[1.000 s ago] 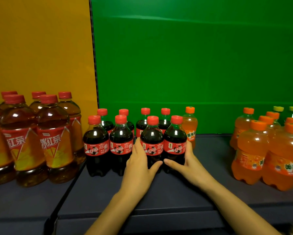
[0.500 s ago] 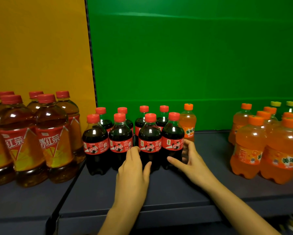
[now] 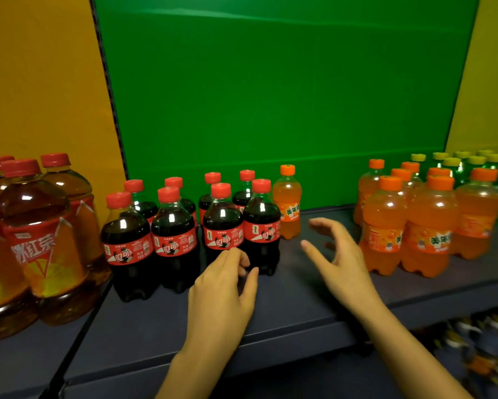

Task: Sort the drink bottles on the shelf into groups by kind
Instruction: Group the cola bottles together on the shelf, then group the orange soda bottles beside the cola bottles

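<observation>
eight cola bottles (image 3: 172,226) stand in two rows at the middle of the dark shelf (image 3: 299,309), in front of a green back panel (image 3: 270,96). a lone orange soda bottle (image 3: 287,203) stands just beside their back right corner (its cap orange next to the red ones). the larger orange soda group (image 3: 429,228) is well apart at the right, with yellow-capped green bottles (image 3: 455,168) behind it. big iced tea bottles (image 3: 37,237) stand at the left. the left hand (image 3: 221,292) hangs just in front of the front-row colas, its grip loosely curled and empty. the right hand (image 3: 337,260) hovers between the colas and the orange group, grip wide open, fingers curved, holding nothing.
</observation>
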